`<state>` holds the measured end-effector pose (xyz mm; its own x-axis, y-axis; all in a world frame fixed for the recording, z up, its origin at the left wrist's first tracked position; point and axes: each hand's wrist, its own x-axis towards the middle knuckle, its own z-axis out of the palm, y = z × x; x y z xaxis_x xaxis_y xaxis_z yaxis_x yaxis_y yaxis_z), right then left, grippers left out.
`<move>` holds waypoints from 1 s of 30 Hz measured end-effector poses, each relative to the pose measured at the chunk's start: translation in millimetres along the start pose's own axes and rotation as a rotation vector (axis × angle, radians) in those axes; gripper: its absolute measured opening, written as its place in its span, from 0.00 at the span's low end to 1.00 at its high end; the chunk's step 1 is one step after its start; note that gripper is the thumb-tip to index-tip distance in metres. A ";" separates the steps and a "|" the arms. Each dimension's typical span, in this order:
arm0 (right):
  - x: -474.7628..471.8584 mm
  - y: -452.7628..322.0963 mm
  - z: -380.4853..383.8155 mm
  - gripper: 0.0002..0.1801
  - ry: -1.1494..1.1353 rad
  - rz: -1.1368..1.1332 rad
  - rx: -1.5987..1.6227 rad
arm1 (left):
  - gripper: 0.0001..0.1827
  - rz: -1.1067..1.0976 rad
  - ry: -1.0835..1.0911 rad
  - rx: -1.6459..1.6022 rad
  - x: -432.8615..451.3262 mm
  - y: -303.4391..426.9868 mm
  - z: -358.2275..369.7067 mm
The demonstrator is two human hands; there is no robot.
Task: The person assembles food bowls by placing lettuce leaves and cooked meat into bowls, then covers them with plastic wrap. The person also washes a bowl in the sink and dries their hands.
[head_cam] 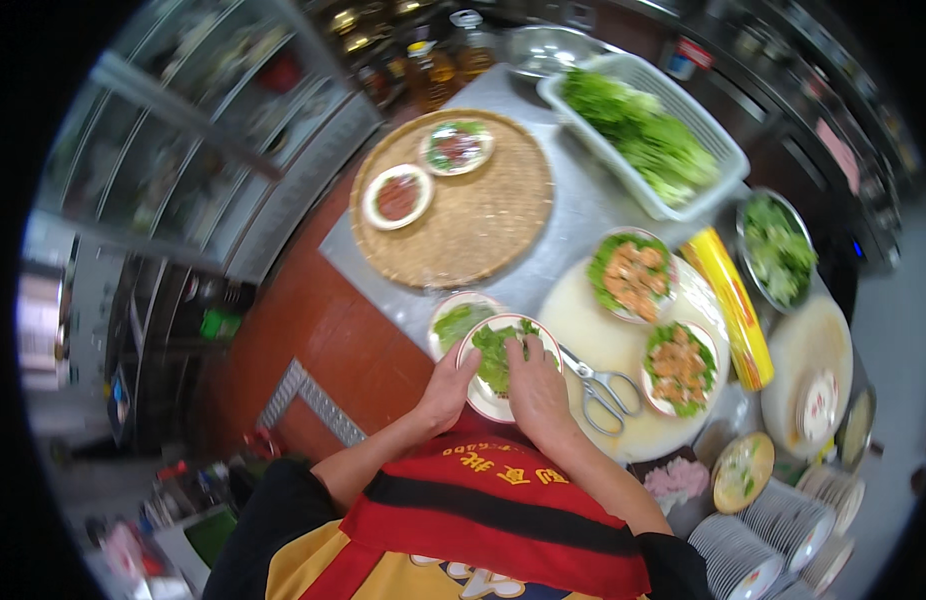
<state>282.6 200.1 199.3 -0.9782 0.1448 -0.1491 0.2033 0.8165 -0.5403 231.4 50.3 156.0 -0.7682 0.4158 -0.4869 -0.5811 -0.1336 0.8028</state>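
Observation:
My left hand point(449, 390) grips the left rim of a white, red-rimmed plate point(487, 399), held close in front of my apron. Green lettuce leaves point(494, 356) lie on that plate, and my right hand point(539, 386) has its curled fingers on them; its fingertips are partly hidden among the leaves. Just beyond and partly beneath it is another plate point(440, 319) with lettuce. Beside my right hand, scissors point(609, 397) with grey handles lie on a round white cutting board point(564, 300). Two plates of orange-coloured meat pieces on lettuce, an upper one point(634, 274) and a lower one point(680, 367), rest there too.
A round woven bamboo tray point(478, 225) carries two plates of reddish food. Beyond stand a plastic basket point(703, 142) of lettuce and a metal bowl point(549, 49). To the right are a yellow roll box point(729, 307), a lettuce bowl point(776, 244) and stacked plates point(737, 559).

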 end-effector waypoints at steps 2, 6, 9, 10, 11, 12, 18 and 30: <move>7.9 -9.4 14.0 0.21 -0.036 -0.093 0.108 | 0.21 0.008 0.081 -0.065 -16.8 -4.8 -24.7; 33.2 -22.1 24.3 0.21 -0.046 -0.189 0.284 | 0.20 0.002 0.231 -0.168 -45.9 -26.4 -82.9; 57.0 -25.6 32.7 0.24 -0.059 -0.208 0.195 | 0.19 0.010 0.327 -0.215 -61.4 -32.0 -116.2; 63.3 -20.5 44.2 0.24 -0.050 -0.238 0.123 | 0.19 0.005 0.351 -0.216 -65.1 -31.2 -124.7; 67.8 -16.4 54.5 0.25 -0.040 -0.267 0.052 | 0.19 0.011 0.381 -0.224 -66.8 -30.7 -135.0; 66.5 -19.6 60.9 0.30 -0.038 -0.322 -0.090 | 0.19 0.012 0.406 -0.235 -71.4 -29.3 -144.0; 88.8 -19.6 85.3 0.43 -0.193 -0.383 -0.392 | 0.21 -0.029 0.339 -0.289 -88.2 -19.0 -183.4; 95.0 -9.8 84.3 0.37 -0.133 -0.347 -0.307 | 0.21 -0.161 -0.104 -0.257 -24.7 -51.5 -122.9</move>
<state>191.3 158.7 120.7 -0.9678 -0.2220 -0.1185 -0.1762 0.9340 -0.3108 247.3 -63.7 84.4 -0.6371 0.5376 -0.5524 -0.7519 -0.2758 0.5988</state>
